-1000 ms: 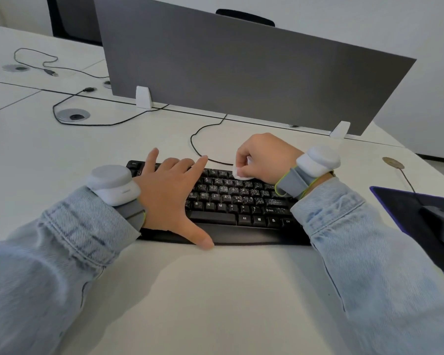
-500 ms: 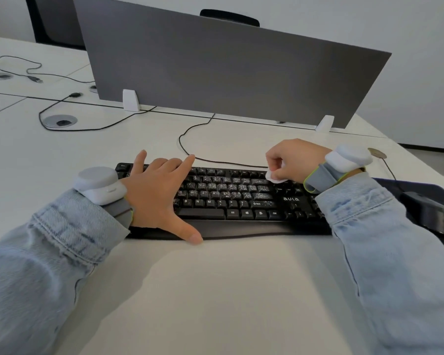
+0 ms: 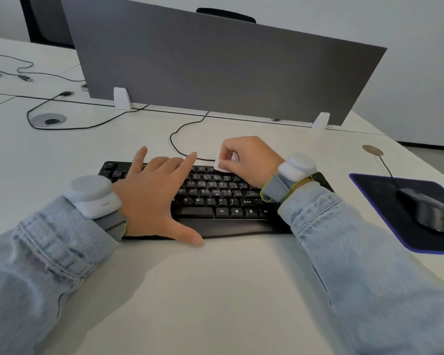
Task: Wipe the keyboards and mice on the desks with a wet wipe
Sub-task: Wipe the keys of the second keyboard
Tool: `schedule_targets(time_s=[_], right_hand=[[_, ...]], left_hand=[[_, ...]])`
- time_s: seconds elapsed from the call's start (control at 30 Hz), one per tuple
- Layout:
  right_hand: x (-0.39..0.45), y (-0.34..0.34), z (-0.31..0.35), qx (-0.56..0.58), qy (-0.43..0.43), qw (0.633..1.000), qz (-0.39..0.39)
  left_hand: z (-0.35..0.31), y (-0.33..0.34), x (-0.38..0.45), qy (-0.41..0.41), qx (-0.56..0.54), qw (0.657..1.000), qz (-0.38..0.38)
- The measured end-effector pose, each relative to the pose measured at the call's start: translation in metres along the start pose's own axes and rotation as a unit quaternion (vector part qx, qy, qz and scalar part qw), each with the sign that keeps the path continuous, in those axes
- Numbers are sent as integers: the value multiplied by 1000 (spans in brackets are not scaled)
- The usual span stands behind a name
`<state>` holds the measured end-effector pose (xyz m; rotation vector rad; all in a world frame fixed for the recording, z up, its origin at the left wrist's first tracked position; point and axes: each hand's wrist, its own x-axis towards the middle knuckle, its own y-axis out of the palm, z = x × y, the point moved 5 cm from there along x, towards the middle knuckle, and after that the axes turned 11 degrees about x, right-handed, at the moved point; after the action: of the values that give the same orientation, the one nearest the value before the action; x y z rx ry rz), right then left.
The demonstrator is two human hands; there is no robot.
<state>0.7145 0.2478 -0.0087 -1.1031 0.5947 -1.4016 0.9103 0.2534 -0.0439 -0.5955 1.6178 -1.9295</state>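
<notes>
Right now the right hand (image 3: 251, 160) pinches a small white wet wipe (image 3: 220, 165) between the thumb and the curled fingers. It presses the wipe onto the top row of keys, near the middle of the black keyboard (image 3: 215, 198). The left hand (image 3: 151, 198) lies flat on the left side of the keyboard. Its fingers are straight and spread wide, and its thumb sticks out over the front edge onto the counter (image 3: 215, 290). It holds nothing.

Both arms wear light blue denim sleeves (image 3: 49, 252), and each wrist has a white and grey band on it.

The keyboard sits flat on the white counter, and its thin black cable (image 3: 174, 142) loops away behind it. To the right, well apart from the hands, a dark mouse (image 3: 424, 211) rests on a dark mouse pad (image 3: 385, 190) with a purple edge. No hand touches the mouse. A grey divider (image 3: 215, 67) stands up behind the keyboard. More black cables lie far to the left, by a round grey cable hole (image 3: 49, 119).

Half a second ago the wipe was on the right part of the keyboard. Now the right hand has slid it left, close to the left hand's fingertips. The left hand has stayed flat in the same spot, and the mouse has not moved on its pad.
</notes>
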Motion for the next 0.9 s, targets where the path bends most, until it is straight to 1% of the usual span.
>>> schedule_targets(time_s=[0.2, 0.27, 0.33, 0.37, 0.43, 0.5, 0.67, 0.73, 0.8, 0.87, 0.9], right_hand=[[-3, -21, -23, -77, 33, 995, 54], [-5, -27, -26, -76, 40, 996, 35], [-5, -26, -18, -45, 32, 998, -9], [-5, -22, -12, -26, 24, 999, -19], [-4, -9, -1, -3, 12, 1000, 6], [-4, -4, 0, -7, 9, 999, 37], [-14, -26, -25, -39, 65, 993, 87], [-19, -35, -36, -69, 89, 989, 94], [-24, -42, -44, -101, 112, 985, 83], [-26, -49, -47, -102, 112, 988, 42], [-27, -52, -45, -85, 103, 991, 13]], left_hand=[[2, 4, 0, -15, 4, 1000, -5], [2, 4, 0, -17, 6, 1000, -11], [2, 4, 0, -17, 7, 1000, -12], [2, 4, 0, -17, 6, 1000, -10], [2, 4, 0, -19, 5, 1000, -11], [3, 4, 0, -23, 3, 1000, -14], [3, 5, -1, -26, 0, 1000, -17], [4, 6, -1, -27, 2, 1000, -14], [4, 5, -1, -27, 5, 1000, -12], [4, 5, -1, -28, 11, 1000, -5], [4, 5, 0, -28, 13, 1000, -1]])
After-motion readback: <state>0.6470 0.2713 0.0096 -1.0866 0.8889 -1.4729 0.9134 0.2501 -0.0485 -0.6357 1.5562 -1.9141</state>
